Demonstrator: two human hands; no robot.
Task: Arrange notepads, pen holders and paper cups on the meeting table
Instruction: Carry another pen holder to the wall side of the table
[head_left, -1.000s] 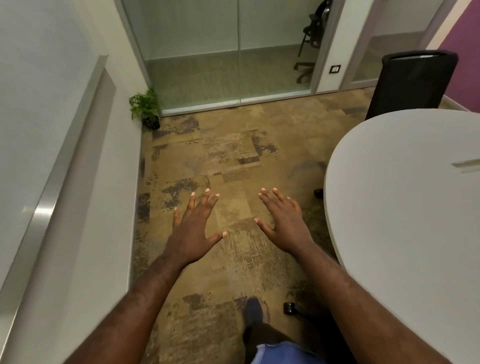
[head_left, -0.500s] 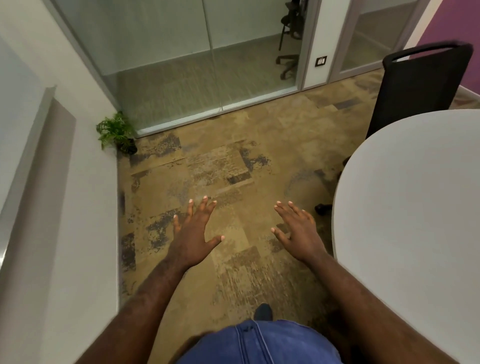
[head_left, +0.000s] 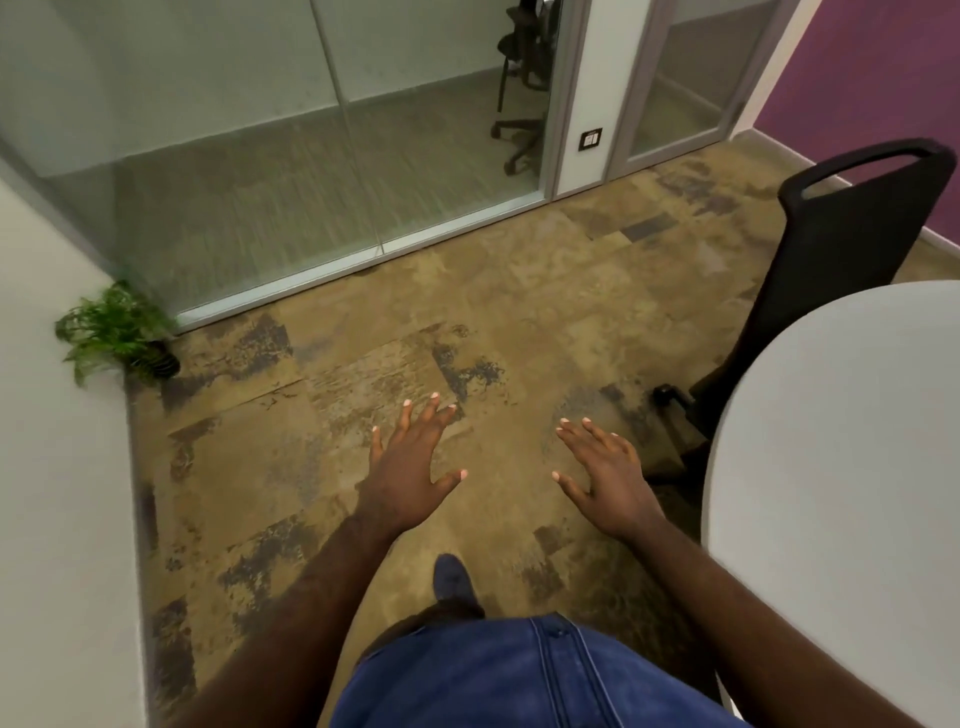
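Observation:
The white meeting table (head_left: 841, 467) curves along the right edge of the head view, and the part I see is bare. My left hand (head_left: 410, 467) is stretched out palm down over the carpet, fingers spread, holding nothing. My right hand (head_left: 605, 478) hovers the same way, just left of the table's rim, also with nothing in it. No notepads, pen holders or paper cups are in view.
A black office chair (head_left: 841, 244) stands at the table's far end. A small potted plant (head_left: 119, 338) sits in the corner by the white wall on the left. Glass partitions (head_left: 311, 171) and a door close the far side. My knee and shoe show below.
The view has swung and moved forward: the plant and glass wall slid left, the chair came nearer. Both hands stay spread and have nothing in them. A blue-trousered knee has risen into view.

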